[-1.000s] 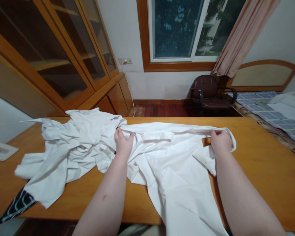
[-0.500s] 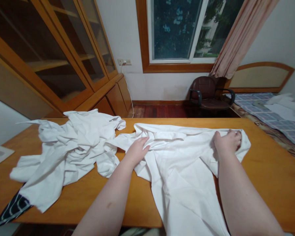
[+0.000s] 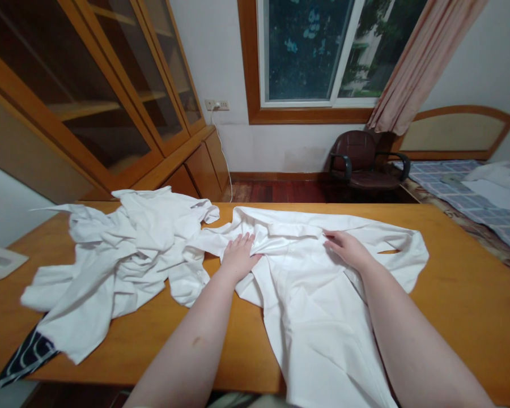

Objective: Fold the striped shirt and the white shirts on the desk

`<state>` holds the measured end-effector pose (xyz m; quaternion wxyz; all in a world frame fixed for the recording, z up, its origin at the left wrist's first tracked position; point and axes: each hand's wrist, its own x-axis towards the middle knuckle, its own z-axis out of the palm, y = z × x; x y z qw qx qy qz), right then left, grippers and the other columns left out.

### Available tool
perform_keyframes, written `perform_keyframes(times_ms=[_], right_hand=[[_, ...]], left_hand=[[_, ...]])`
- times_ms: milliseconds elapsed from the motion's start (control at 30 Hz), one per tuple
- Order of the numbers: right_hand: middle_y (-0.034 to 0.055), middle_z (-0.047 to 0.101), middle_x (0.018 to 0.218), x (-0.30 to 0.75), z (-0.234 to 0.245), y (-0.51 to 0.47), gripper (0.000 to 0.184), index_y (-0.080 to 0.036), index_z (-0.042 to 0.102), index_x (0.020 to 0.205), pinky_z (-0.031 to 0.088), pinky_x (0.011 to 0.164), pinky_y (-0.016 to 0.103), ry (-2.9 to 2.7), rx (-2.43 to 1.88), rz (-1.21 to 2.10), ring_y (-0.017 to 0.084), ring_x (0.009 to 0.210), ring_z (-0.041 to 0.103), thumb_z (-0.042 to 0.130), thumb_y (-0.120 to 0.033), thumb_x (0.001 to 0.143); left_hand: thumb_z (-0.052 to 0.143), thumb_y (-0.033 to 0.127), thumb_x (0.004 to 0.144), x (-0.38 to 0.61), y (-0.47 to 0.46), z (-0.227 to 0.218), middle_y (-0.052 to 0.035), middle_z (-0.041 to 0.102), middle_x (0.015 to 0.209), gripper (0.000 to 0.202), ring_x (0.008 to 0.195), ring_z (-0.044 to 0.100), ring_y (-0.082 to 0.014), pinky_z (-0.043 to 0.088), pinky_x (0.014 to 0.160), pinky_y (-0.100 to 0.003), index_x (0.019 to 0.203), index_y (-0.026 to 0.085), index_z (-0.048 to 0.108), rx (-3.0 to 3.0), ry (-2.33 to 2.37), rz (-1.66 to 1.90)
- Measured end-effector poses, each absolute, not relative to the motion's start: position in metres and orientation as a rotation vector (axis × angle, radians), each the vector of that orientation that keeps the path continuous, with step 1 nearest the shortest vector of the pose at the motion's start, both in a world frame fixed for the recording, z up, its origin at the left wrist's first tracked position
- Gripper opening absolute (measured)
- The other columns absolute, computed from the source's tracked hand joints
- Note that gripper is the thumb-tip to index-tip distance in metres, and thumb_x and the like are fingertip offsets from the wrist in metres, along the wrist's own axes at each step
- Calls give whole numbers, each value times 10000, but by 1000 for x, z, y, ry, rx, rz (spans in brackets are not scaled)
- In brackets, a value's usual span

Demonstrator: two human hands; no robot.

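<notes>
A white shirt (image 3: 312, 306) lies spread on the wooden table (image 3: 463, 317), its lower part running toward me past the near edge. My left hand (image 3: 240, 259) rests flat on its left shoulder area, fingers stretched out over the creased cloth. At the right end of the collar (image 3: 295, 230), the thumb and forefinger of my right hand (image 3: 349, 250) pinch the fabric; the other fingers are partly hidden. The right sleeve (image 3: 410, 255) is bent out to the side, with a gap showing the table.
A crumpled pile of white clothes (image 3: 131, 255) lies on the left, with a dark patterned cloth (image 3: 23, 360) sticking out over the near edge. Behind the table stand a glass-door cabinet (image 3: 153, 153), an armchair (image 3: 357, 153) and a bed (image 3: 480, 187).
My right hand has let go of the right sleeve and moved left to the collar. The sleeve now lies loose. My left hand has stayed put, its fingers now flatter on the cloth.
</notes>
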<state>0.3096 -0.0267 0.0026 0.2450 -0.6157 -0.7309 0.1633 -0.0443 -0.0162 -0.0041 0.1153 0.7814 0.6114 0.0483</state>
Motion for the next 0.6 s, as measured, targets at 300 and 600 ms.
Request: perform_keyframes(times_ms=[300,600], right_hand=[[137,463,1398,308,-8,-10,369,-179,636,1183,371,1035,396,-2154,-1669,200,255,1237,481,452,-309,891],[183,84,1561,266,23,59,811,-252,151,1514,410,984,380,-2230,-1989,339,281,1181,541,576,-369,833]], left_hand=[[470,555,823,-45,-17,-1,-99,295,1522,717,1407,220,-303,176,1117,-495,1436,206,341,2304,1780,124],[443,600,824,-47,-15,-5,-74,283,1530,749,1412,206,-280,168,1129,-469,1448,207,312,2357,1767,70]])
